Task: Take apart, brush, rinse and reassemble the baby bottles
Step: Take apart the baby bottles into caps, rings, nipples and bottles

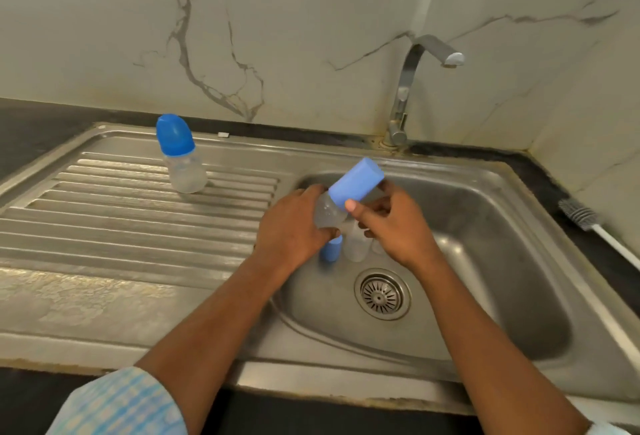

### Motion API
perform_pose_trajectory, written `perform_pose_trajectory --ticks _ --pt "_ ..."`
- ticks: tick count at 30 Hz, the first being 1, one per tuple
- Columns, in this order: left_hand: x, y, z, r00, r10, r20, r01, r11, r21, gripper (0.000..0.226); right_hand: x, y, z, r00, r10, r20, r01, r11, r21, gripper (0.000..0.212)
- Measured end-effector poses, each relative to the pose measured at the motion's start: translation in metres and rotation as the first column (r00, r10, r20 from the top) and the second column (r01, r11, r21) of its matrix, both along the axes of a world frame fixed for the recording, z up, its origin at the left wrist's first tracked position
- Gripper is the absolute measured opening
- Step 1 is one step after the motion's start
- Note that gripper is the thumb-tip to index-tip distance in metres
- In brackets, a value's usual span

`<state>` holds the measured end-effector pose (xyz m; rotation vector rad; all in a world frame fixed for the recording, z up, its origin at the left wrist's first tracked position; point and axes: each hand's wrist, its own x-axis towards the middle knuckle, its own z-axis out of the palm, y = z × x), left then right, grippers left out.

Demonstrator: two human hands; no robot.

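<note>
baby bottle (330, 215) is held tilted above the sink basin (485, 261), clear body low to the left, blue cap (356, 180) pointing up and to the right. the left hand (294, 227) has its fingers curled round the clear body. the right hand (398, 227) pinches the cap, thumb on the near side and the other fingers behind it. both hands are closed firmly on the bottle. the cap sits against the neck; whether it is loosened cannot be told.

directly under the grip, on the basin floor, lie a blue piece (330, 250) and a clear piece (356, 246), partly hidden by the hands; whether they are joined cannot be told. nearer the person than the grip is the drain strainer (382, 292).

left of the grip and further back, well apart, a second bottle (181, 154) stands upright on the ribbed drainboard (121, 227) with its blue cap on. well to the right of the grip a bottle brush (581, 216) lies on the dark counter (547, 175) beside the sink rim. behind the grip rises the tap (403, 95), its spout turned right. a checked light blue sleeve (121, 403) covers the left arm near the elbow.
</note>
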<state>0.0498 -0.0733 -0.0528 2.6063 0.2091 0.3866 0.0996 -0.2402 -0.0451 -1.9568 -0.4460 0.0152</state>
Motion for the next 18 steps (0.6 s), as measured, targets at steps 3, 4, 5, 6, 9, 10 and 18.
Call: perform_pose_trajectory --ticks 3,4,5,6,9,10,18 --pt "-0.001 -0.002 -0.003 0.999 -0.038 -0.014 0.039 0.996 0.082 0.063 0.005 -0.003 0.002 0.998 -0.068 -0.008 0.069 0.996 0.051 0.054" --pt "0.000 -0.002 -0.005 0.999 -0.049 -0.014 0.050 0.994 0.096 0.063 0.006 -0.003 0.001 0.997 -0.081 0.002 0.081 0.996 0.023 0.053" --pt "0.001 -0.002 -0.007 0.998 -0.060 -0.019 0.062 0.993 0.105 0.063 0.007 -0.002 0.000 0.996 -0.092 0.003 0.092 0.996 -0.010 0.053" --pt "0.001 -0.002 -0.009 0.997 -0.071 -0.025 0.073 0.992 0.106 0.064 0.008 -0.002 -0.001 0.995 -0.101 0.002 0.101 0.994 -0.036 0.051" --pt "0.003 -0.001 -0.011 0.994 -0.108 -0.032 0.111 0.990 0.092 0.065 0.009 -0.003 0.005 0.997 -0.075 -0.005 0.074 0.996 -0.055 0.041" --pt "0.002 -0.001 -0.010 0.992 -0.124 -0.040 0.127 0.988 0.086 0.065 0.010 -0.006 0.009 0.999 -0.044 -0.010 0.043 0.998 -0.048 0.036" --pt "-0.001 0.016 -0.006 0.983 -0.179 -0.033 0.180 0.982 0.054 0.069 0.009 -0.035 0.030 0.995 0.093 -0.035 -0.084 0.975 0.204 0.034"
